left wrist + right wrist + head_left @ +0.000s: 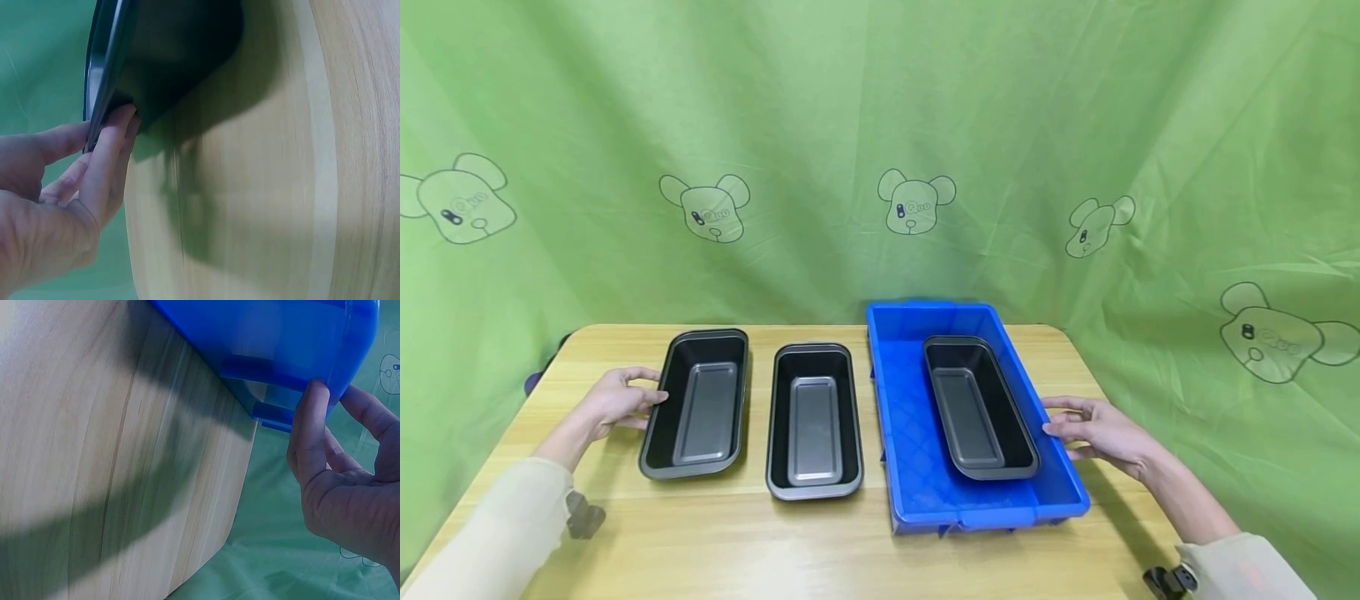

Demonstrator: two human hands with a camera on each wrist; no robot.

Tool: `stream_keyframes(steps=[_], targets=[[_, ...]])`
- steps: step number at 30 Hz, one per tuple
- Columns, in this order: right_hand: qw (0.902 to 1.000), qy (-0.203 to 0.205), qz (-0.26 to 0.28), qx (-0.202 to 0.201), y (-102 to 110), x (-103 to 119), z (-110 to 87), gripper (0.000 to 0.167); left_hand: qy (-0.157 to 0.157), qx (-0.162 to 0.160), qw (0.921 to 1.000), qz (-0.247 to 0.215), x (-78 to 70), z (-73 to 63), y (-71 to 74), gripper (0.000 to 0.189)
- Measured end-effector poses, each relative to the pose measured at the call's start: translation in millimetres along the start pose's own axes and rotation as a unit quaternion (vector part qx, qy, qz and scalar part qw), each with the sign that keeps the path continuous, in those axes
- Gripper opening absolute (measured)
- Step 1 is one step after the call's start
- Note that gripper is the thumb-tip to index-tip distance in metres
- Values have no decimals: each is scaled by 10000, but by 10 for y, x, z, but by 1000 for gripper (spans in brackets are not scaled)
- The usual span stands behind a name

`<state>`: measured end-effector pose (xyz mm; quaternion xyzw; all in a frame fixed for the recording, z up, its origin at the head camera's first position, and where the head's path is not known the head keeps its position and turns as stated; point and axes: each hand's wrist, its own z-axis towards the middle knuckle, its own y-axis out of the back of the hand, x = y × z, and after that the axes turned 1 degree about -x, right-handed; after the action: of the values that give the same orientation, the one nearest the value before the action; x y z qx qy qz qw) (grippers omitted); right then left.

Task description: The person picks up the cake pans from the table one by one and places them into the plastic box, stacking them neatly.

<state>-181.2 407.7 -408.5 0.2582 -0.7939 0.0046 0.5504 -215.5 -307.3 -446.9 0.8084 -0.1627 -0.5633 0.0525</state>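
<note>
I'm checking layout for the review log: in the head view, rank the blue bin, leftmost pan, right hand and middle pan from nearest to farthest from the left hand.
1. Leftmost pan: touching the left hand.
2. Middle pan: right of the leftmost pan.
3. Blue bin: right of the middle pan.
4. Right hand: at the bin's right side.

three views, one table (700, 542)!
head view looks forward and down, set back; left wrist, up close, shares left hand (613, 402) and leftmost pan (707, 408) with it; right wrist, equally close, shares right hand (1097, 429) and tub (913, 408).
</note>
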Motion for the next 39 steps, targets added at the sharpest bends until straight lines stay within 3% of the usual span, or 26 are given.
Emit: stream_keyframes(steps=[22, 39], targets=[[10000, -35, -25, -39, 6, 28, -4, 74, -87, -156, 9998, -113, -89, -135, 8, 63], [10000, -45, -25, -28, -4, 24, -5, 75, -279, -253, 9991, -187, -263, -264, -31, 67]])
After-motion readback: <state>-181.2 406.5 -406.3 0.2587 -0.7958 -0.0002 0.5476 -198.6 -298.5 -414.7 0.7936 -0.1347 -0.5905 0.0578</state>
